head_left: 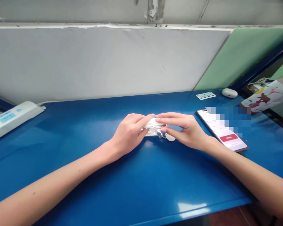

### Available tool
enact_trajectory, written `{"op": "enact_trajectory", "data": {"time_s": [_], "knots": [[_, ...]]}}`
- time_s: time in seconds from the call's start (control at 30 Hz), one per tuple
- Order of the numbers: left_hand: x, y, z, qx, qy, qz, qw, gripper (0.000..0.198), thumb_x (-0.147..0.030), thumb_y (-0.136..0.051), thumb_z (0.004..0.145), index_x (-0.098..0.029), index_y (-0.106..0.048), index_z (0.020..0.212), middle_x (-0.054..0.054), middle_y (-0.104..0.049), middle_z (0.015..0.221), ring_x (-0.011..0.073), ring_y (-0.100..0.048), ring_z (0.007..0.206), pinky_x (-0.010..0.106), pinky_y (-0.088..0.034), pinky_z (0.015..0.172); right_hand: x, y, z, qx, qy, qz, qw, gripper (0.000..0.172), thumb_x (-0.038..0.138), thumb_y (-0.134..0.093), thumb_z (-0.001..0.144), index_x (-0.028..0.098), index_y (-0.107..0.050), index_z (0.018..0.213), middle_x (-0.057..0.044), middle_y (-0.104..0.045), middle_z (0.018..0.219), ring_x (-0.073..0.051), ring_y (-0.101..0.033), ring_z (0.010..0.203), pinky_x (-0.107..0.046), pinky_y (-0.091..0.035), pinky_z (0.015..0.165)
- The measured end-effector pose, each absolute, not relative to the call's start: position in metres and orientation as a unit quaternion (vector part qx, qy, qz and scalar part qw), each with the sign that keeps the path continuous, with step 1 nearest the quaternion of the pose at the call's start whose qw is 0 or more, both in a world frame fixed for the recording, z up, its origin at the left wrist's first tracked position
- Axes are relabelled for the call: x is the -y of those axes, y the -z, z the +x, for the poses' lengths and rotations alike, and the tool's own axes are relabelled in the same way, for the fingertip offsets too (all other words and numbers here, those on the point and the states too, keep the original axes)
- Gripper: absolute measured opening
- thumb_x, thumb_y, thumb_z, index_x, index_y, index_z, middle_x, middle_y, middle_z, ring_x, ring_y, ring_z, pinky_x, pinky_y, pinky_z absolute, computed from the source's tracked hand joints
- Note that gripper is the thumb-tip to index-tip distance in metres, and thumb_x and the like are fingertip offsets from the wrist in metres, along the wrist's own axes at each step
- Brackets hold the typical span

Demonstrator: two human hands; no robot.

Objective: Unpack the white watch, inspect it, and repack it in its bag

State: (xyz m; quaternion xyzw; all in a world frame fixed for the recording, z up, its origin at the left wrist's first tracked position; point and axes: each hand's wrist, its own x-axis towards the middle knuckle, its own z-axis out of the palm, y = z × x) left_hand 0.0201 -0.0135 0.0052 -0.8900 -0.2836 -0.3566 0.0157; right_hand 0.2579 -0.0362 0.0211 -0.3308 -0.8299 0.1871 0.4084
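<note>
My left hand (133, 130) and my right hand (186, 127) meet over the middle of the blue table. Between them they grip a small clear plastic packet (152, 131) with something white in it. Thumb and fingers of the left hand close on its left end, while the right fingers and thumb pinch its right end. A thin silvery chain (163, 135) and a white rounded tag (170, 137) show below the right fingertips. My fingers cover much of the packet, so its contents cannot be made out.
On the blue table (141, 182), a phone (230, 135) with a timer lies right of my right hand. Behind it are a printed card (205, 95) and a white earbud case (229, 93). A printed container (268, 95) leans at far right; a power strip (16, 117) lies left.
</note>
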Motion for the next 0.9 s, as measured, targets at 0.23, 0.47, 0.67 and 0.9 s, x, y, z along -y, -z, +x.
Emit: {"op": "enact_trajectory", "data": {"time_s": [0.23,0.47,0.67,0.9], "knots": [[0.011,-0.007,0.02,0.323,0.239,-0.914,-0.044,0.062,-0.037,-0.065,0.093,-0.006,-0.044,0.143,0.024,-0.06,0.136,0.0363,-0.057,0.127,0.052,-0.049,0.103,0.029,-0.026,0.273,0.839,-0.148,-0.361,0.38,0.031,0.02,-0.064,0.094,0.022,-0.073,0.123,-0.01,-0.073,0.126,-0.027,-0.071,0.112,-0.04,-0.06,0.095],[0.006,0.0,0.017,0.339,0.188,-0.917,-0.088,0.067,-0.054,-0.067,0.09,-0.011,-0.05,0.139,0.022,-0.058,0.139,0.0378,-0.052,0.131,0.057,-0.042,0.11,0.016,-0.024,0.289,0.856,-0.127,-0.369,0.34,0.025,0.024,-0.064,0.094,0.022,-0.076,0.116,-0.009,-0.076,0.117,-0.026,-0.073,0.107,-0.04,-0.061,0.094],[0.006,0.0,0.017,0.35,0.209,-0.906,-0.112,0.057,-0.05,-0.063,0.094,-0.016,-0.053,0.137,0.019,-0.061,0.136,0.0361,-0.056,0.126,0.055,-0.046,0.104,0.011,-0.024,0.296,0.855,-0.127,-0.383,0.326,0.023,0.025,-0.066,0.091,0.023,-0.077,0.111,-0.008,-0.077,0.115,-0.026,-0.074,0.103,-0.04,-0.062,0.091],[0.007,0.003,0.018,0.366,0.233,-0.893,-0.119,0.053,-0.049,-0.056,0.098,-0.015,-0.052,0.138,0.019,-0.06,0.134,0.0343,-0.056,0.124,0.053,-0.048,0.103,0.008,-0.028,0.304,0.848,-0.127,-0.4,0.325,0.023,0.02,-0.067,0.086,0.018,-0.079,0.105,-0.01,-0.078,0.111,-0.025,-0.076,0.092,-0.034,-0.064,0.078]]}}
